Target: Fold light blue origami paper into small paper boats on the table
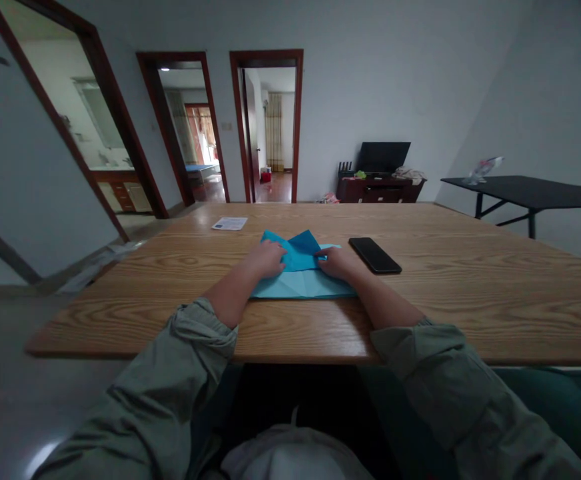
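Note:
A sheet of blue paper (301, 268), partly folded, lies on the wooden table (290, 320) in front of me. Its upper flaps are darker blue, its lower part lighter. My left hand (266, 259) rests on the paper's left side with its fingers curled, pressing a folded flap. On the right side my right hand (337, 263) has its fingers pressed together on the paper's edge. Both forearms lie on the table, sleeves rolled up.
A black phone (374, 255) lies flat just right of my right hand. A small white printed card (229, 223) sits farther back on the left. A black side table (530, 190) stands at the right wall; doorways open behind.

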{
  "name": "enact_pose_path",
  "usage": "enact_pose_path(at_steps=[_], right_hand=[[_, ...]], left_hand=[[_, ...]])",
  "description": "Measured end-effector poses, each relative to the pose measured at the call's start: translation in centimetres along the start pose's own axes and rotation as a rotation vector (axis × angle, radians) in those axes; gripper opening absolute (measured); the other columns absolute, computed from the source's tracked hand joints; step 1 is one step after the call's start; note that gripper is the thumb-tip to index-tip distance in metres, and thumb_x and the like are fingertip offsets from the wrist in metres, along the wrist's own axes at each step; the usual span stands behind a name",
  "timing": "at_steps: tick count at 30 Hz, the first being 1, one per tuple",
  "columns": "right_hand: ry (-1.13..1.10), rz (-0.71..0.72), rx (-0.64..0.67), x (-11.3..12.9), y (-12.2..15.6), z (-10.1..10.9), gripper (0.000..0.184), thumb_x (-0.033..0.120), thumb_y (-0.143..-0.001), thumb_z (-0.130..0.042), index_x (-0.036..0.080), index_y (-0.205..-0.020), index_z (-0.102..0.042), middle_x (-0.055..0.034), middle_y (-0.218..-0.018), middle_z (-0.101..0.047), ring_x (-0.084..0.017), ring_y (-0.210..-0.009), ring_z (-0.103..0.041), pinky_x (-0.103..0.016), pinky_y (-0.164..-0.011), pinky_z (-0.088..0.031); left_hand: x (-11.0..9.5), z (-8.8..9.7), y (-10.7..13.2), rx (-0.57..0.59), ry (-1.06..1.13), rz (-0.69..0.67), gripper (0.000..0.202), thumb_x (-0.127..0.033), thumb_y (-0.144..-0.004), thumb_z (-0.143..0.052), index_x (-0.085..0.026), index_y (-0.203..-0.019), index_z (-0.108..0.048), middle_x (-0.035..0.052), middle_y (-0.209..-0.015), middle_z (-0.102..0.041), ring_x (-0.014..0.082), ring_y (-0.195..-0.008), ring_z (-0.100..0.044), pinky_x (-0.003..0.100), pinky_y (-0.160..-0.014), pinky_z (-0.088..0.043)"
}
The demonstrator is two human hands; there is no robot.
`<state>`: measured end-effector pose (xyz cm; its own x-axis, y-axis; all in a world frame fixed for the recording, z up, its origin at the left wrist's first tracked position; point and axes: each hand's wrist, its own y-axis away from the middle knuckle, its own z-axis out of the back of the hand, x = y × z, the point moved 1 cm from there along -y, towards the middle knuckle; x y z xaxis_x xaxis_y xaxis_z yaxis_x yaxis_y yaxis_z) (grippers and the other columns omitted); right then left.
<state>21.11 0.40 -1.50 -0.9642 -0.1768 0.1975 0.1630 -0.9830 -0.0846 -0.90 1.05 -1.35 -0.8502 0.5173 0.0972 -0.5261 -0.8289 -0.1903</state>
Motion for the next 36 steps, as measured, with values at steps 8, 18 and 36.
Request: enact_pose_path(at_steps=[8,18,36], right_hand=[[0.018,0.009,0.034,-0.2,-0.4,-0.2,0.042,0.034,-0.079,-0.051,0.031,-0.12,-0.062,-0.006,-0.111,-0.067,-0.022,-0.093,-0.063,-0.028,-0.077,-0.045],[0.03,-0.065,0.026,-0.3,-0.7,-0.6,0.042,0.034,-0.08,-0.048,0.03,-0.12,-0.061,-0.0082,-0.113,-0.066,-0.026,-0.094,-0.063,-0.034,-0.077,-0.045],[0.119,0.343,0.143,4.9,-4.6,-4.2,0.053,0.021,-0.09,-0.031,0.013,-0.142,-0.031,-0.0118,-0.149,-0.028,-0.024,-0.136,-0.026,-0.038,-0.108,-0.023]], left_hand=[[0.5,-2.7,-1.0,0.179,0.14,0.088,0.068,-0.068,-0.085,-0.024,-0.03,-0.141,-0.032,0.0068,-0.15,-0.025,0.0322,-0.135,-0.023,0.049,-0.108,-0.019],[1.7,-2.5,-1.1,0.309,0.234,0.174,0.085,-0.081,-0.072,-0.027,-0.036,-0.144,-0.019,0.0058,-0.153,-0.009,0.036,-0.138,-0.009,0.058,-0.107,-0.008],[1.3,-3.0,-1.3,0.324,0.221,0.186,0.085,-0.078,-0.075,-0.024,-0.033,-0.146,-0.013,0.0058,-0.153,-0.006,0.0369,-0.138,-0.004,0.06,-0.106,-0.006]])
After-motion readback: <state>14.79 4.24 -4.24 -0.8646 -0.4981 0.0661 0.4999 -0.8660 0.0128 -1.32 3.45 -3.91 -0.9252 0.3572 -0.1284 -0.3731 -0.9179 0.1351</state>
